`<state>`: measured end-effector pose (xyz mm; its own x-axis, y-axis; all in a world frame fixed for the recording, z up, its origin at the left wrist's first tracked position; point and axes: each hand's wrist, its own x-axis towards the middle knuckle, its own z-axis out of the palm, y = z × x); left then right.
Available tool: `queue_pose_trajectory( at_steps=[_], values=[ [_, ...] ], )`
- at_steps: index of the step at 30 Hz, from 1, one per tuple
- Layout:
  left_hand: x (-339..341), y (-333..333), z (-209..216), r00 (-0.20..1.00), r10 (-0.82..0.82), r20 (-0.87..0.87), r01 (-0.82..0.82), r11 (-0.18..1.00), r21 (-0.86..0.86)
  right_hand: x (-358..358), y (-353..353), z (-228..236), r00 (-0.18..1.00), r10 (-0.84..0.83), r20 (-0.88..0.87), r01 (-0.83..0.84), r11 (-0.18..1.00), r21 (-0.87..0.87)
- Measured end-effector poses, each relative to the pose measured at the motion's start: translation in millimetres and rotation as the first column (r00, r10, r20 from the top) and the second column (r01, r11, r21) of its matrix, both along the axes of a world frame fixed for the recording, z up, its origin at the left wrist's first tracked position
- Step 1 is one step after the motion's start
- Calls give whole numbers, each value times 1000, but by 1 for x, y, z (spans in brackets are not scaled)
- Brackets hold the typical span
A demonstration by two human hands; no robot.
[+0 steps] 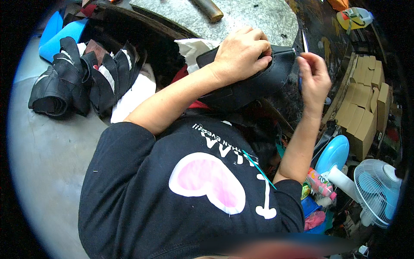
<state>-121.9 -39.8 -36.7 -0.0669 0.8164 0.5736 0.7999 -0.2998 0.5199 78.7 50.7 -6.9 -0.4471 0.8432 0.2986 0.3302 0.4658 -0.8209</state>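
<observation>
Slanting away rightward, the black leather piece (258, 84) sits clamped under the fingers of the left hand (241, 54). The right hand (314, 77) curls just beyond its end, grip unclear.

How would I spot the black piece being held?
Find the big grey slab at the top. By its lower edge in the picture, the left hand grips the black piece. Unlike the curled black bundles farther left, it is in hand.

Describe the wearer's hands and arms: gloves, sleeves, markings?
Left hand and right hand: no gloves, rings or watch visible. Short black sleeves, no print visible; forearms bare. The black T-shirt has a white-edged pink heart and white lettering.
</observation>
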Motion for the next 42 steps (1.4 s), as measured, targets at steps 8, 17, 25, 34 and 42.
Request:
queue_pose_trajectory(
  at_steps=[8,17,25,34,42],
  values=[
    [-2,0,1,993,-47,105,45,999,27,55,5,16,540,-248,804,200,966,164],
    [1,2,-1,994,-33,101,27,998,52,76,-22,32,997,-4,82,54,785,-617],
    [5,-1,-1,1000,6,-2,-5,998,55,62,-120,24,980,66,-190,-195,541,-818],
    [5,0,0,1000,7,-18,-6,997,71,70,-123,10,952,39,-303,-288,442,-850],
    [4,-4,1,997,29,-77,-21,995,102,74,-117,9,931,-23,-363,-340,296,-892]
  ],
)
